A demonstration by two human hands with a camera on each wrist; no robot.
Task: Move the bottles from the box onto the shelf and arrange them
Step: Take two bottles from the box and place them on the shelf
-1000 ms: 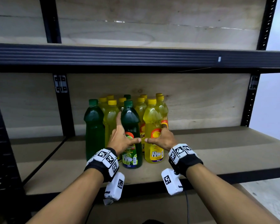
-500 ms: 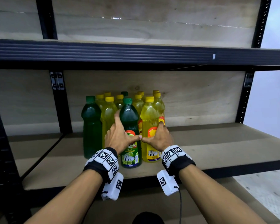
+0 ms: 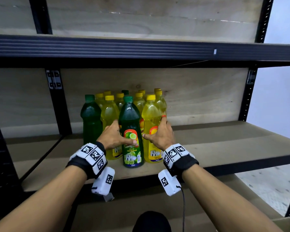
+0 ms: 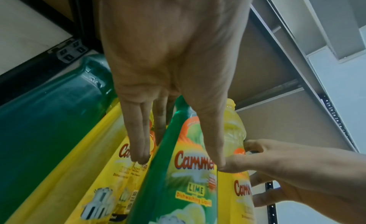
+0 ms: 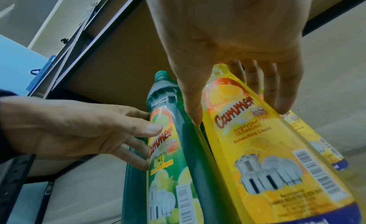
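Several yellow and green dish-liquid bottles stand bunched on the middle shelf board (image 3: 224, 148). In the front row are a green lime bottle (image 3: 132, 131) and, to its right, a yellow lemon bottle (image 3: 151, 118). My left hand (image 3: 119, 136) holds the lime bottle (image 4: 184, 188), thumb across its label and fingers down its left side. My right hand (image 3: 157, 133) holds the lemon bottle (image 5: 277, 172), thumb at its left front and fingers round its right side. Both bottles stand upright on the board. The box is out of view.
A second green bottle (image 3: 90, 121) stands at the left end of the group, close to a black upright (image 3: 57, 106). The upper shelf beam (image 3: 141, 49) hangs above the caps. To the right of the bottles the shelf board runs on bare.
Both hands have stayed on the two front bottles. My right fingers have slid slightly higher up the lemon bottle. The bottles have not visibly shifted.
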